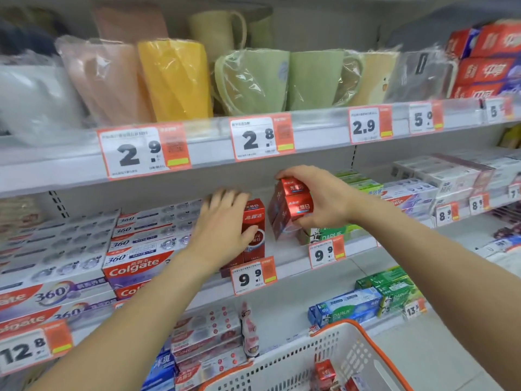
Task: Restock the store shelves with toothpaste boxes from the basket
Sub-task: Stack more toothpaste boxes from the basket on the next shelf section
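My right hand (318, 197) grips two stacked red toothpaste boxes (293, 206) by their ends, holding them just above the middle shelf (293, 266). My left hand (225, 221) lies flat against a red toothpaste box (253, 232) that stands upright on that shelf behind a 9.9 price tag (252, 275). A gap of bare shelf separates the standing box from the boxes in my right hand. A white basket with an orange rim (363, 337) sits at the bottom right, with several red boxes (327, 373) inside.
Stacked Colgate 360 boxes (132, 266) fill the shelf left of my left hand. Green Darlie boxes (332, 234) sit right behind my right hand. Wrapped plastic cups (174, 80) line the upper shelf. Blue and green boxes (349, 306) lie on the lower shelf.
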